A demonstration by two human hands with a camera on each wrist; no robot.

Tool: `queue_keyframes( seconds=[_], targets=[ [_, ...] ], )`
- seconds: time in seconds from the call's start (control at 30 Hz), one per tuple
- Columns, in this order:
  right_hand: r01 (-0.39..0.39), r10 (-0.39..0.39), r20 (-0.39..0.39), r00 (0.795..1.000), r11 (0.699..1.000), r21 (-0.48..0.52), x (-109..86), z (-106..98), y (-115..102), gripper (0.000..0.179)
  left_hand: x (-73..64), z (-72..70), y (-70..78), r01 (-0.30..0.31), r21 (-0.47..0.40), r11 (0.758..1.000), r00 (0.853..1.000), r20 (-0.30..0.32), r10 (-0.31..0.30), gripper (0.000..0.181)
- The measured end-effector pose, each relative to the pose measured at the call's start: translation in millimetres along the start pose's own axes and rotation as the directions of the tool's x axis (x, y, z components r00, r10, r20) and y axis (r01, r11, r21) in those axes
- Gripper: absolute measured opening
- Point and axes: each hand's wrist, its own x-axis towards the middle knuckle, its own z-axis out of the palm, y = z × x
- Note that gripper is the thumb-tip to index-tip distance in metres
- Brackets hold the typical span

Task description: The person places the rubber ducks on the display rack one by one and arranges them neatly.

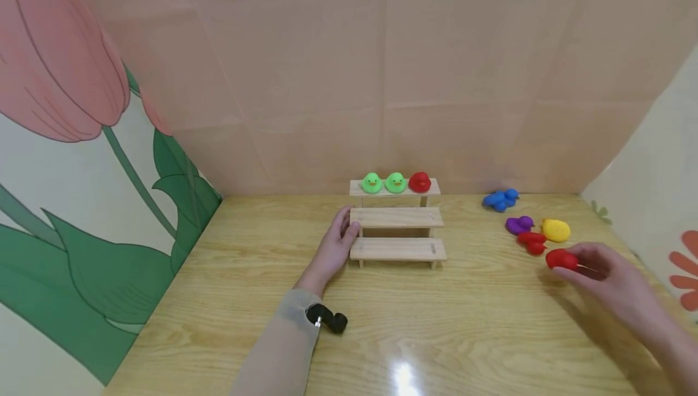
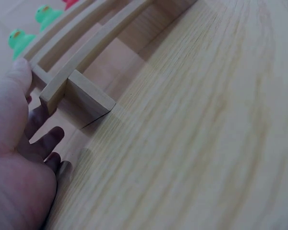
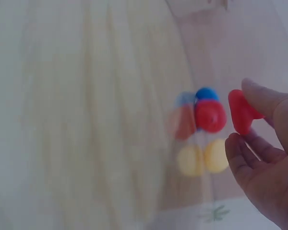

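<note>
A three-step wooden stand (image 1: 398, 249) carries two green toy ducks (image 1: 372, 183) and a red duck (image 1: 420, 182) on its top step; the lower two steps are bare. My left hand (image 1: 334, 244) holds the stand's left end, thumb in front and the other fingers partly hidden behind. In the left wrist view the thumb (image 2: 20, 76) lies by the ends of the steps. At the right, my right hand (image 1: 613, 278) pinches another red duck (image 1: 560, 259) between thumb and fingers, raised over the table, as the right wrist view shows the same red duck (image 3: 241, 111).
Beyond the held duck lie a second loose red duck (image 1: 532, 242), a purple duck (image 1: 520, 224), a yellow duck (image 1: 556, 230) and blue ducks (image 1: 500, 200) close together. Walls with printed flowers (image 1: 71, 63) border the wooden table (image 1: 436, 323) left and right, with a plain backdrop behind.
</note>
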Motion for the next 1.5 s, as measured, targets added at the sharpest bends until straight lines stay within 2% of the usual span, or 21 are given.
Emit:
queue_keyframes(
  seconds=[0.1, 0.3, 0.33, 0.53, 0.63, 0.8, 1.1, 1.27, 1.5],
  targets=[
    [0.040, -0.039, -0.011, 0.999, 0.999, 0.028, 3.8, 6.3, -15.0, 0.045, -0.2, 0.0, 0.0, 0.001, -0.007, 1.000, 1.000, -0.003, -0.001, 0.066],
    [0.120, -0.121, -0.003, 0.993, 0.982, 0.147, 11.9, 19.8, -39.3, 0.038, 1.0, 2.1, 1.0, 0.011, -0.025, 1.000, 1.000, -0.014, -0.011, 0.062],
    [0.128, -0.129, -0.003, 0.992, 0.980, 0.151, 13.3, 21.9, -43.4, 0.039, -0.7, 2.5, 5.1, 0.009, -0.028, 1.000, 1.000, -0.013, -0.009, 0.061],
    [0.146, -0.149, 0.008, 0.989, 0.978, 0.150, 23.5, 35.9, -67.5, 0.039, -0.5, 0.9, 3.5, -0.012, -0.024, 1.000, 1.000, 0.009, 0.012, 0.062],
    [0.157, -0.162, 0.016, 0.987, 0.974, 0.166, 27.3, 43.9, -76.5, 0.039, 2.0, 0.1, -2.0, -0.012, -0.018, 1.000, 1.000, 0.013, 0.012, 0.064],
    [0.174, -0.181, 0.023, 0.983, 0.969, 0.175, 31.5, 55.8, -90.9, 0.045, 1.1, -0.2, -1.9, -0.007, -0.007, 1.000, 1.000, 0.008, 0.007, 0.067],
    [0.188, -0.200, 0.055, 0.978, 0.967, 0.173, 42.9, 72.9, -113.9, 0.046, -0.6, 0.3, 0.3, 0.006, -0.027, 1.000, 1.000, -0.007, -0.007, 0.066],
    [0.201, -0.217, 0.067, 0.974, 0.960, 0.196, 49.5, 84.0, -128.7, 0.045, 1.3, 0.8, -2.2, 0.008, -0.035, 0.999, 1.000, -0.007, -0.008, 0.066],
    [0.215, -0.241, 0.081, 0.967, 0.944, 0.251, 58.5, 101.3, -151.2, 0.044, 0.3, -0.1, -2.1, 0.008, 0.000, 1.000, 1.000, -0.004, -0.008, 0.070]
  ],
)
